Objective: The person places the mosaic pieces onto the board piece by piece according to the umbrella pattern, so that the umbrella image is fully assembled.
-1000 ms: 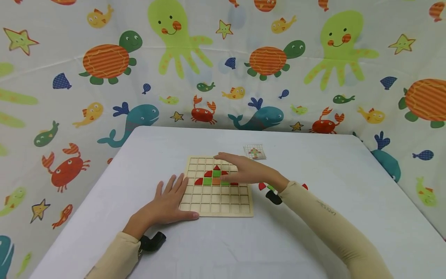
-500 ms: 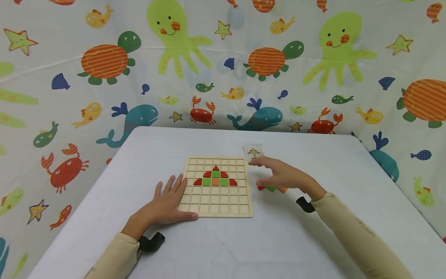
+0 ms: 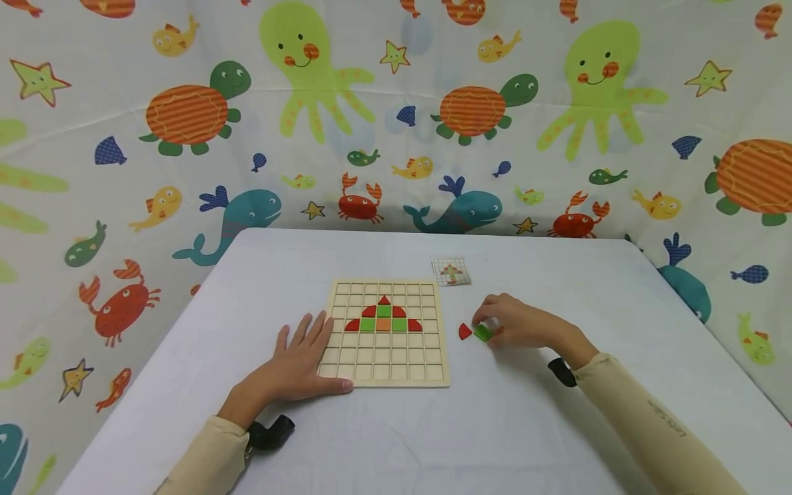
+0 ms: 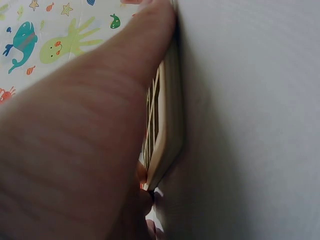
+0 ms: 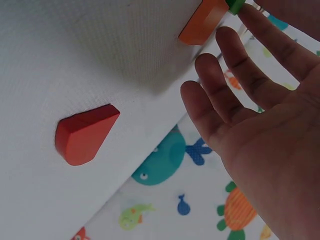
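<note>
Left hand point(image 3: 298, 366) touches the board point(image 3: 383, 355); right hand point(image 3: 518, 323) pinches green block point(image 3: 482, 333).

White table point(image 3: 396, 440) carries: gridded wooden board point(image 3: 383, 355); printed card point(image 3: 452, 271), near the board's far right corner; red piece point(image 3: 465, 331), right of the board; orange piece point(image 5: 202, 22) and second red piece point(image 5: 85, 137), farther right.
</note>
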Tool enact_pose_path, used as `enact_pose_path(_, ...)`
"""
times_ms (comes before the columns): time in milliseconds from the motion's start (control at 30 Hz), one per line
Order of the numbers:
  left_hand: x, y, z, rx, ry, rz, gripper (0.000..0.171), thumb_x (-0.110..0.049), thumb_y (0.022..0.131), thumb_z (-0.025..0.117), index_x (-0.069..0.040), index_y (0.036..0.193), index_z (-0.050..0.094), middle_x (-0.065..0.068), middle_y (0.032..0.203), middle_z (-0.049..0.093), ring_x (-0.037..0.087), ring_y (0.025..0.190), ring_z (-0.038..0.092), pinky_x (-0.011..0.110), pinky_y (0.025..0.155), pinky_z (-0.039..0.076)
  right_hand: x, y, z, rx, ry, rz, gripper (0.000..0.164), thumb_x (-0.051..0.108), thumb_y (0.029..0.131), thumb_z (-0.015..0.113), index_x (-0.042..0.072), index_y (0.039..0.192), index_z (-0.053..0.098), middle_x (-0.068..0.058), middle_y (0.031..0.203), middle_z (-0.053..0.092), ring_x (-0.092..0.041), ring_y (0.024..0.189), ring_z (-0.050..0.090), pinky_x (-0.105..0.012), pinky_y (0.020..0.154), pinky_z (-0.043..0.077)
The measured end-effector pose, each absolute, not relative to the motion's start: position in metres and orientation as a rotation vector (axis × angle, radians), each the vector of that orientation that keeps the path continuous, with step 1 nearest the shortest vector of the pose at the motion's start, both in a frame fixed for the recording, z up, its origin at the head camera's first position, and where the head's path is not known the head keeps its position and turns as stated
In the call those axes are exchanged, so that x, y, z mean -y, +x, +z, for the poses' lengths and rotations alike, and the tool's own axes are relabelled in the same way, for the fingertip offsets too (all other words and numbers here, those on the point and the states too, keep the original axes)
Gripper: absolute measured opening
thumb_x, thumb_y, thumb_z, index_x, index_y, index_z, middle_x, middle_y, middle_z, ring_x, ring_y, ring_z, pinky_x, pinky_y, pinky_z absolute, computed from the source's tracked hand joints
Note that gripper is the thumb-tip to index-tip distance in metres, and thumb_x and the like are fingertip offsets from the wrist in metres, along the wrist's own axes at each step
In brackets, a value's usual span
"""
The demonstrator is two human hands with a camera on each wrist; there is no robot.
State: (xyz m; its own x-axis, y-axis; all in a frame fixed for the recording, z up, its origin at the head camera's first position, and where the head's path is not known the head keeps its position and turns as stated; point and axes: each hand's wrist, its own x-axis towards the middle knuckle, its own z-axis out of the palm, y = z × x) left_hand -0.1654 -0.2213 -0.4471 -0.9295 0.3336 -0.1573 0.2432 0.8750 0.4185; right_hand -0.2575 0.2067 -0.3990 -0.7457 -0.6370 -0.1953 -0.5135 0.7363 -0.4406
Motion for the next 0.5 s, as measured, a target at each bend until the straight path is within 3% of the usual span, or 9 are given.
enact_pose_path(200, 0.2204, -0.1645, -0.4474, -2.827, 0.438, 0.580, 0.133, -0.080, 0.081, 0.073, 0.002, 0.170, 0.016, 0.025, 0.177, 0.008, 0.049, 0.161, -0.003, 0.074, 0.120, -0.008, -0.2041, -0.2602, -0.4030, -2.636, -0.894, -0.493, 0.025, 0.002, 0.090, 0.084, 0.013, 0.110, 0.075, 0.000, 0.115, 0.064, -0.028, 0.116, 0.053, -0.044, 0.097, 0.054)
enact_pose_path(500, 0.2200, -0.1634, -0.4476, -2.829, 0.429, 0.580, 0.133, -0.079, 0.081, 0.073, 0.001, 0.170, 0.015, 0.024, 0.177, 0.008, 0.049, 0.161, -0.003, 0.073, 0.120, -0.008, -0.2035, -0.2642, -0.4066, -2.643, -0.848, -0.529, 0.015, 0.014, 0.092, 0.084, 0.013, 0.103, 0.074, 0.004, 0.102, 0.064, -0.025, 0.109, 0.053, -0.044, 0.096, 0.052)
